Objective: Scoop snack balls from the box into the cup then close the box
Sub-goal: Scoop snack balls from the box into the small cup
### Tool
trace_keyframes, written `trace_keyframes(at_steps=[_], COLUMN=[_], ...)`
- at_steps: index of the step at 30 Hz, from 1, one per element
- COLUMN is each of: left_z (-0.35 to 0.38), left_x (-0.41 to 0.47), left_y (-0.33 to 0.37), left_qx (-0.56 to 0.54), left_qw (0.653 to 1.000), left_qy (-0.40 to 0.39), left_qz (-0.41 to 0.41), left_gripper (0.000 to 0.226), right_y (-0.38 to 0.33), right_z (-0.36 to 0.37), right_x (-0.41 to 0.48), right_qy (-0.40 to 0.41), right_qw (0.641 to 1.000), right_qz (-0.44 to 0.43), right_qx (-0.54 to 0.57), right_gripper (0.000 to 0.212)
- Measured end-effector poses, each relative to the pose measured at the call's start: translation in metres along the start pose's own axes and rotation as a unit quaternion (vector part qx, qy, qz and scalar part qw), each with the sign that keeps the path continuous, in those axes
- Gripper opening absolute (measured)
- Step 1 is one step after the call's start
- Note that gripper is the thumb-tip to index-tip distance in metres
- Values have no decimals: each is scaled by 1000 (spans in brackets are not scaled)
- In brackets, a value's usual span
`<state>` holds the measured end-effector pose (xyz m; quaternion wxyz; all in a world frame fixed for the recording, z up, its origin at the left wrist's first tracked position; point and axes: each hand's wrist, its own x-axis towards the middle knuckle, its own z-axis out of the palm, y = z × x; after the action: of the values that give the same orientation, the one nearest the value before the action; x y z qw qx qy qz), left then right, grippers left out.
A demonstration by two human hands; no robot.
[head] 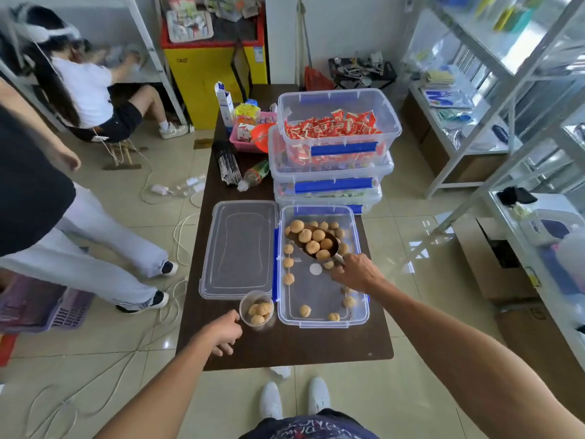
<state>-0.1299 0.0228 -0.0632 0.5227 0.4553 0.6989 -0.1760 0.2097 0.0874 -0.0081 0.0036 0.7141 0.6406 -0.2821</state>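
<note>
A clear plastic box with blue clips stands open on the dark table, with tan snack balls scattered inside. My right hand grips the handle of a metal scoop, held over the box and loaded with several balls. The box's clear lid lies flat to the left of the box. A small clear cup with a few balls in it stands just in front of the lid. My left hand touches the cup's left side, thumb at its rim, fingers loosely curled.
Three stacked clear bins of red snack packets stand behind the box. A pink basket, a carton, a bottle and a dark packet fill the table's far end. A person's legs stand left; metal shelves right.
</note>
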Motion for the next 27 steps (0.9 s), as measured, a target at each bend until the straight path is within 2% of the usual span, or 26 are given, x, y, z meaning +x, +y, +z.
trace_keyframes(at_steps=[4,9,12,20,27], left_z=[3,7,10,14,10], left_x=[-1,-3,-4,-5,-10], left_y=[3,8,8,8,8], left_qx=[8,8,7,1,-1], left_qw=[1000,1000,1000,999,999], left_qy=[1,-2,-1,17,16], left_qz=[9,16,21,29,35], left_gripper=[57,56,56,58,43], right_y=[-6,-11,-17,-33,-52], right_z=[-1,11,12,-1,-22], right_x=[-11,-17,-26,-33,-34], right_qy=[-19,-77,-108,-130,-128], right_qw=[993,974,955,909,886], right_qz=[-72,-132,-168,-215,-238], right_qx=[-88,-167,-220,-333,-378], right_gripper=[33,58,42,44,39])
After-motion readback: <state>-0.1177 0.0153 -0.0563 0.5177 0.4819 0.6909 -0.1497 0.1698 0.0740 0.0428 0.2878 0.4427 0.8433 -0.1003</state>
